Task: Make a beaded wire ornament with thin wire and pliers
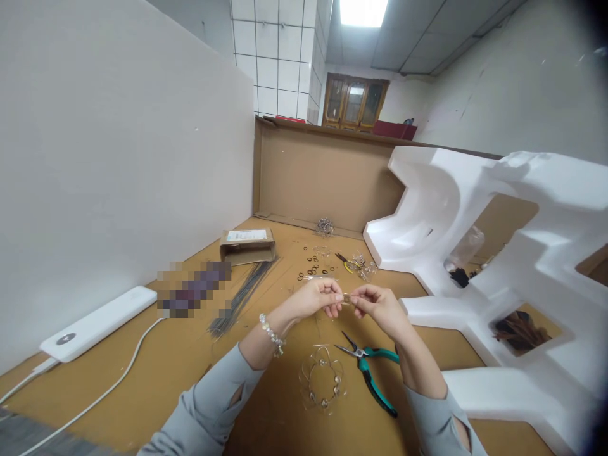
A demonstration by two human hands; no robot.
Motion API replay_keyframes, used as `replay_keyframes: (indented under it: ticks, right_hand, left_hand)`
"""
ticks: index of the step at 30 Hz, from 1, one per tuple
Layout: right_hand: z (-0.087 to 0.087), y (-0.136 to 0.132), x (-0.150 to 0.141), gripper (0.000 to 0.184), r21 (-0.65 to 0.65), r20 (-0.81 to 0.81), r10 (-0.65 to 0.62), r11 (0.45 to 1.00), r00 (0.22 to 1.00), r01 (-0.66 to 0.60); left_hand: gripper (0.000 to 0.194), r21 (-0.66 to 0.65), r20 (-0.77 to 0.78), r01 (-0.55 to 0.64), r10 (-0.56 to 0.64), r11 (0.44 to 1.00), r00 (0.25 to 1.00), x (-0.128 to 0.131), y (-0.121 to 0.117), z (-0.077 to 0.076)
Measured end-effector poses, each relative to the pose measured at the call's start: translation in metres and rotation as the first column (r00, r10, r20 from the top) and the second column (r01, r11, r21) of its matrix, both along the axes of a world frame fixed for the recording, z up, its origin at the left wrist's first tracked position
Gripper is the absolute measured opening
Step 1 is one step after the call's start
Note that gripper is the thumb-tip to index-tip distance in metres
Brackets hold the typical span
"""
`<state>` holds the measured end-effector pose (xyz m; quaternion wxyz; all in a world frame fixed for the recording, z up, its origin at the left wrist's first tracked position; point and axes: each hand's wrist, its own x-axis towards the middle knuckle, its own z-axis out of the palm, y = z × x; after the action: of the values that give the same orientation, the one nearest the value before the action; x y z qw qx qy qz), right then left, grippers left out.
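My left hand (pixel 322 299) and my right hand (pixel 380 309) meet over the table, fingertips pinching opposite ends of a small brownish ring-like piece (pixel 346 298). Fingers partly cover it, so its exact shape is unclear. Below the hands lies a wire circlet with clear beads (pixel 324 403) and thin looped wires round it. Green-handled long-nose pliers (pixel 379 391) rest to its right, jaws apart, near my right forearm. Beyond my left hand several dark rings (pixel 313 270) are scattered.
Yellow-handled cutters (pixel 351 266) lie beside tangled wire pieces (pixel 365 267). Farther left are a bundle of straight wires (pixel 247 294), a cardboard box (pixel 270 248) and a white device (pixel 102 323) with a cable (pixel 126 367). White foam (pixel 422 221) borders the right; a cardboard wall (pixel 327 171) stands behind.
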<state>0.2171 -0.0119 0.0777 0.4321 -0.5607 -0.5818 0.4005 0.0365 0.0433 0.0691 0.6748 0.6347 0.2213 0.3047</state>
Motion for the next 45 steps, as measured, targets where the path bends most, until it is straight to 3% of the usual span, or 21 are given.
replay_keyframes:
  ticks: [11, 22, 27, 31, 36, 40, 45]
  right_hand:
    - [0.009, -0.005, 0.008, 0.035, -0.039, 0.023, 0.041, 0.998, 0.999, -0.04]
    - [0.012, -0.01, 0.0, 0.024, -0.058, 0.151, 0.109, 0.993, 0.982, -0.101]
    - [0.011, -0.009, -0.001, 0.023, -0.009, 0.219, 0.128, 0.992, 0.967, -0.129]
    - [0.011, -0.008, 0.001, 0.026, 0.049, 0.204, 0.059, 0.996, 0.977, -0.07]
    - [0.018, -0.01, 0.002, 0.038, 0.103, 0.087, -0.063, 0.993, 0.994, 0.053]
    - [0.02, -0.012, -0.002, 0.036, 0.064, 0.075, 0.006, 0.998, 0.997, -0.011]
    - [0.019, -0.012, -0.005, 0.039, 0.056, -0.032, -0.038, 0.998, 0.999, 0.039]
  left_hand:
    - [0.03, 0.002, 0.041, 0.019, -0.019, 1.0, 0.999, 0.001, 0.004, -0.007]
    - [0.03, 0.128, -0.138, -0.002, 0.02, 0.992, 0.99, 0.001, -0.005, 0.001]
    - [0.031, 0.095, -0.16, 0.072, -0.056, 0.993, 0.985, 0.001, -0.007, 0.001]
    - [0.031, -0.005, -0.063, 0.06, -0.06, 0.998, 0.996, 0.0, -0.006, 0.002]
    - [0.027, -0.188, 0.231, -0.102, 0.145, 0.977, 0.962, 0.001, -0.006, 0.003]
    - [0.02, -0.316, 0.399, -0.037, 0.168, 0.948, 0.901, 0.004, -0.008, 0.003]
    - [0.015, -0.34, 0.504, 0.051, 0.136, 0.939, 0.853, 0.005, -0.01, 0.002]
